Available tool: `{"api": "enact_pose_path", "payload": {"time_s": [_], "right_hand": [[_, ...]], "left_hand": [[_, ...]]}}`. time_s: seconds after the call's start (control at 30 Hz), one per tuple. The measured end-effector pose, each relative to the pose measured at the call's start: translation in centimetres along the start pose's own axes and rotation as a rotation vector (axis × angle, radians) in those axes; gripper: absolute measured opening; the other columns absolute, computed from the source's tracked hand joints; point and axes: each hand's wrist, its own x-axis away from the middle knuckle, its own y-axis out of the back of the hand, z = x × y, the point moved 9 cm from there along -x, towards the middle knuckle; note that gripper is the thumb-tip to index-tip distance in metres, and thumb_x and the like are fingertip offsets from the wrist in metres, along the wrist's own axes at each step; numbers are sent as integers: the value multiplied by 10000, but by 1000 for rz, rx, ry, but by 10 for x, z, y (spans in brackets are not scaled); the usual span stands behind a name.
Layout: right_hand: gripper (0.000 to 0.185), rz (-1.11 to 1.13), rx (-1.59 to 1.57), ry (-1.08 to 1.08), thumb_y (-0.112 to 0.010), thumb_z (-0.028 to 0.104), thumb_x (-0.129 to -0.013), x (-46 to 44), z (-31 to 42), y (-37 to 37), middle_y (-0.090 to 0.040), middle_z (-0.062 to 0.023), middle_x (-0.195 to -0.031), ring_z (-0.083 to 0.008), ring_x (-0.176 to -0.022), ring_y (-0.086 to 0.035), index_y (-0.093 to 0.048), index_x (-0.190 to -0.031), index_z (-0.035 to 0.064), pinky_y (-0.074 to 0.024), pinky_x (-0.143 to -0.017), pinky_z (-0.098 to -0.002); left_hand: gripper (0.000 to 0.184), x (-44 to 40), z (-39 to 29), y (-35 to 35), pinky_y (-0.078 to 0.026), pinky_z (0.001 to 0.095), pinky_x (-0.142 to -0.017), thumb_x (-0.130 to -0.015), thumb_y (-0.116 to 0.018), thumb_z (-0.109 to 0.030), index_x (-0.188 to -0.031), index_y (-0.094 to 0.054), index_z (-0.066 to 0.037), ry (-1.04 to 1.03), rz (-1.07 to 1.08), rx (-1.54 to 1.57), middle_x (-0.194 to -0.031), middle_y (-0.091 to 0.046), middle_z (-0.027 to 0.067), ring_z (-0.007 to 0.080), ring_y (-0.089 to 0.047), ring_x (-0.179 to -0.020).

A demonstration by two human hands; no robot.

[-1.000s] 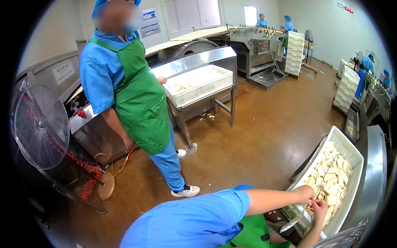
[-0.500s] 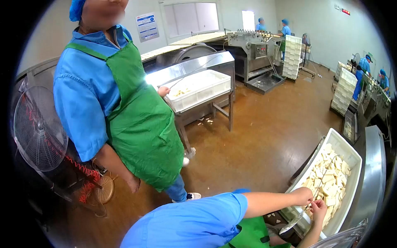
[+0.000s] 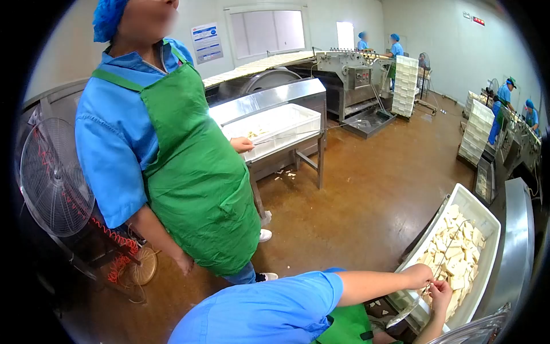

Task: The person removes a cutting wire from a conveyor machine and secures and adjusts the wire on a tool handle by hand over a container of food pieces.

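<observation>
My left hand [image 3: 419,276] and my right hand [image 3: 440,293] are close together over the near end of a white crate [image 3: 487,246]. Pale flat pieces [image 3: 455,258] fill much of that crate. The fingers of both hands are closed around a thin dark rod [image 3: 446,252], whose far part arches over the pieces. Below my hands, a flat whitish object [image 3: 403,314] slants down at the crate's near corner; its link to the rod is unclear.
A co-worker in a green apron [image 3: 195,178] stands at left, holding a thin rod near another white crate [image 3: 286,137] on a stand. A fan [image 3: 57,172], stacked crates [image 3: 405,86], a conveyor machine [image 3: 355,77] and several distant people are also visible.
The co-worker has come closer, and their thin rod has swung from up over the crate to nearly level, pointing right. My hands have barely moved.
</observation>
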Motion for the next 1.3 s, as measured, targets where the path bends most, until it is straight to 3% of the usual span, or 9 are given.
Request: {"api": "enact_pose_path", "payload": {"time_s": [0.43, 0.5, 0.83, 1.1, 1.3], "right_hand": [[68, -76, -10, 2, -647, -16, -810, -4, 3, 1, -634, -39, -715, -88, -608, -582, -601, -860, -14, -458, -534, -216], [57, -92, 173, 109, -664, -26, -791, -5, 6, 4, -633, -42, -699, -89, -597, -571, -615, -821, -22, -454, -541, -225], [93, -153, 300, 225, -688, 26, -774, 16, 45, -3, -643, -70, -640, -103, -590, -585, -692, -801, -63, -451, -546, -247], [117, -232, 562, 457, -691, 67, -729, 26, 57, -8, -631, -170, -651, -243, -548, -601, -718, -807, -17, -454, -535, -330], [130, -190, 591, 419, -686, 77, -727, 28, 58, -10, -638, -175, -678, -260, -566, -605, -720, -818, -9, -451, -540, -348]], "left_hand": [[137, -2, 0, 3, -495, 442, -689, -712, -627, -138, -781, -723, -69, 24, 30, -53, -766, -658, 177, 355, -635, -740], [139, 1, -1, 0, -496, 441, -689, -713, -628, -139, -784, -725, -69, 22, 34, -51, -766, -662, 171, 353, -636, -741], [136, 0, 1, 1, -498, 443, -679, -723, -642, -178, -726, -712, -62, 34, -1, -55, -725, -649, 182, 364, -630, -710], [156, 3, -4, 3, -491, 451, -651, -704, -648, -206, -666, -694, -61, 30, 17, -116, -682, -634, 190, 367, -625, -677], [133, 3, 4, -3, -493, 441, -646, -686, -656, -196, -676, -702, -72, 87, 78, -151, -678, -637, 181, 358, -626, -674]]}}
